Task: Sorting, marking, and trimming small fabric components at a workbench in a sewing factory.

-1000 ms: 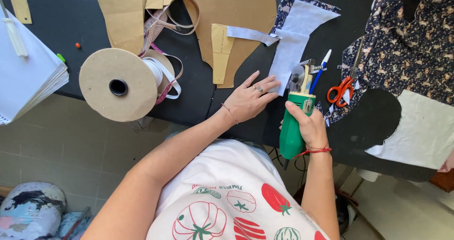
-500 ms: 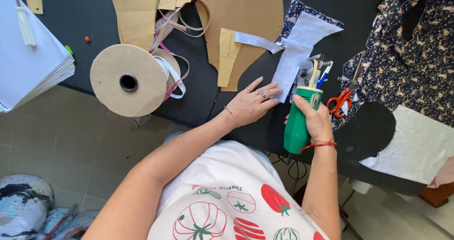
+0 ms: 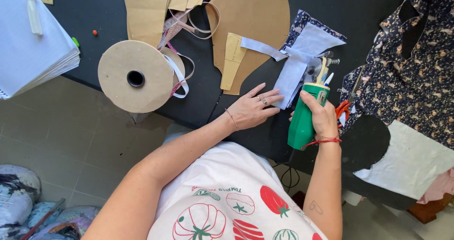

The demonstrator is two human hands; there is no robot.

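1. Right hand [image 3: 324, 119]: fingers closed around green electric cutter [image 3: 302, 122], upright at pale fabric stack [image 3: 298, 60].
2. Left hand [image 3: 253, 110]: fingers spread flat, holding nothing, pressing black tabletop [image 3: 198, 98] beside the stack.
3. Nearby: cardboard spool [image 3: 135, 77], orange scissors [image 3: 343, 110].

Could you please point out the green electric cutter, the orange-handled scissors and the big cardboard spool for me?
green electric cutter [image 3: 302, 122]: head view, on its green body below the gripping fingers.
orange-handled scissors [image 3: 343, 109]: head view, on the orange handle loop.
cardboard spool [image 3: 118, 63]: head view, on its flat round face.
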